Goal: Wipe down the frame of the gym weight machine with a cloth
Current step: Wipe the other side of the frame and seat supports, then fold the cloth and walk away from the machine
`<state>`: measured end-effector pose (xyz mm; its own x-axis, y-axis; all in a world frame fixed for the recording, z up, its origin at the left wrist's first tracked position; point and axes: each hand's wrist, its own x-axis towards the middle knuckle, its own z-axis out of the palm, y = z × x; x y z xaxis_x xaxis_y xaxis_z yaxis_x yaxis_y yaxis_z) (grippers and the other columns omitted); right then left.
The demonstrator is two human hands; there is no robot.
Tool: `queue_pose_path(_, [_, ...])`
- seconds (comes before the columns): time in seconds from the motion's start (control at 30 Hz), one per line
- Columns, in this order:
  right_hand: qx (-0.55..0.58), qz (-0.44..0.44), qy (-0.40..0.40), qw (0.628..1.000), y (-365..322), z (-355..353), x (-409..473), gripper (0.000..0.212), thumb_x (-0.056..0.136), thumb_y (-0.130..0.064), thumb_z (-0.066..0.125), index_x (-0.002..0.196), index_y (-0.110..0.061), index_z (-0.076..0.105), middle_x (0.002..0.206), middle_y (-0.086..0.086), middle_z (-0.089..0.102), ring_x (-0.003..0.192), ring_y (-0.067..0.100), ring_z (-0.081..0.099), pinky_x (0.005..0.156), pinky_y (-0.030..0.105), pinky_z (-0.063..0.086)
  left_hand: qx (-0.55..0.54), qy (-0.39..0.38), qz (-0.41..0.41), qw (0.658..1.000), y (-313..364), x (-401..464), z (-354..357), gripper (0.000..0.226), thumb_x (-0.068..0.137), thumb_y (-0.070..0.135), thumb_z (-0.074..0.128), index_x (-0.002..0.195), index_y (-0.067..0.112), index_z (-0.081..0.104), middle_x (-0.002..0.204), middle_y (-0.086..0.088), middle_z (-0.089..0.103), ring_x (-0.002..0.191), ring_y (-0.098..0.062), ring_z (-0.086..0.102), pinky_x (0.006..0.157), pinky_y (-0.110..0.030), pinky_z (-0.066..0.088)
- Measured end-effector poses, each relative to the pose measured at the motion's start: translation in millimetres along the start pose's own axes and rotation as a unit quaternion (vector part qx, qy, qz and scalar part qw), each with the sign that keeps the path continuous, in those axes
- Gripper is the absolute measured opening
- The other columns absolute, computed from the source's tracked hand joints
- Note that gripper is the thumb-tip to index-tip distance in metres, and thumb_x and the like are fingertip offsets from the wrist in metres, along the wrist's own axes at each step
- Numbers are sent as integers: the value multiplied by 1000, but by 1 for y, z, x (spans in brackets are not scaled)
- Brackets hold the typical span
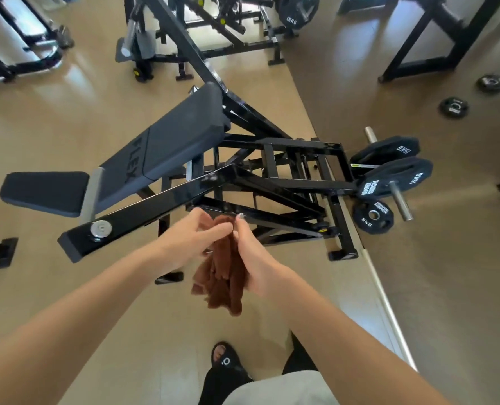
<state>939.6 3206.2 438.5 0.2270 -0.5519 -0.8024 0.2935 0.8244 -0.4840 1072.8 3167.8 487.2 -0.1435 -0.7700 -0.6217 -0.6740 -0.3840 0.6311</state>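
Note:
A brown cloth hangs bunched between both my hands, in front of the weight machine. My left hand pinches its upper end from the left. My right hand grips it from the right, with most of the cloth dangling below. The machine's black steel frame runs as a glossy beam from lower left to centre, just beyond my hands and apart from the cloth. More black bars cross behind it. A grey padded seat and backrest sits on top.
Black weight plates hang on pegs at the machine's right; two small plates lie on the floor farther right. Other black machines stand at the back. A floor edge strip runs down the right. My sandalled foot is below.

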Motion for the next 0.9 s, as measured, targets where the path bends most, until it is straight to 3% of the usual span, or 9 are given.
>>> queue_pose_path(0.1, [-12,11,18,1000,-4,-29,1,79,92,-82,30,121,-20,69,109,10,78,108,31,73,108,50,51,31,25,-6,999,12,17,34,16,95,27,66,102,20,54,102,-9,70,94,-24,73,86,-47,61])
queue_pose_path(0.2, [-63,-15,30,997,-13,-51,0,78,88,-83,37,134,-24,57,120,12,72,112,33,69,106,54,51,44,43,4,998,30,27,59,3,100,24,56,101,22,54,100,-9,69,96,-25,69,90,-50,59])
queue_pose_path(0.3, [-177,-81,31,980,-22,-78,-5,99,68,-97,38,150,-40,33,143,5,55,127,33,57,105,62,47,75,55,23,995,49,37,77,12,106,27,47,110,21,56,102,-4,66,98,-21,64,94,-47,56])
queue_pose_path(0.37, [-242,-110,53,962,-28,-98,-12,94,75,-93,38,154,-43,27,153,1,45,135,32,50,107,61,46,87,56,31,994,61,40,88,16,108,28,44,114,20,56,102,-2,63,97,-19,61,94,-43,54])
queue_pose_path(0.5, [-289,-178,63,939,-28,-139,-20,65,96,-64,54,149,-29,41,141,-1,56,127,23,57,107,48,51,85,70,28,994,80,49,107,14,108,27,42,111,21,54,100,-1,60,100,-23,59,94,-42,53])
queue_pose_path(0.67, [-270,-285,116,913,-22,-175,-31,32,96,-36,70,125,-25,61,122,-5,63,112,11,60,82,17,48,137,44,38,989,100,54,136,17,108,31,44,114,20,55,98,2,60,93,-16,59,91,-38,55])
queue_pose_path(0.73, [-256,-306,127,908,-23,-188,-35,25,95,-31,72,118,-24,64,113,-5,67,105,10,64,76,18,53,165,30,49,985,109,54,145,22,107,39,46,112,19,56,97,3,61,90,-13,60,87,-36,55])
queue_pose_path(0.83, [-249,-300,127,912,-27,-207,-42,25,94,-28,74,115,-22,63,107,-4,69,100,11,66,85,28,60,215,14,70,974,123,55,157,28,104,47,49,107,20,58,98,2,64,90,-14,62,88,-37,56])
queue_pose_path(0.9, [-274,-295,136,905,-31,-222,-45,26,95,-29,73,117,-21,63,109,-4,68,99,10,65,87,26,58,254,2,81,964,135,56,165,29,103,49,51,107,22,60,98,2,65,91,-15,63,88,-37,57])
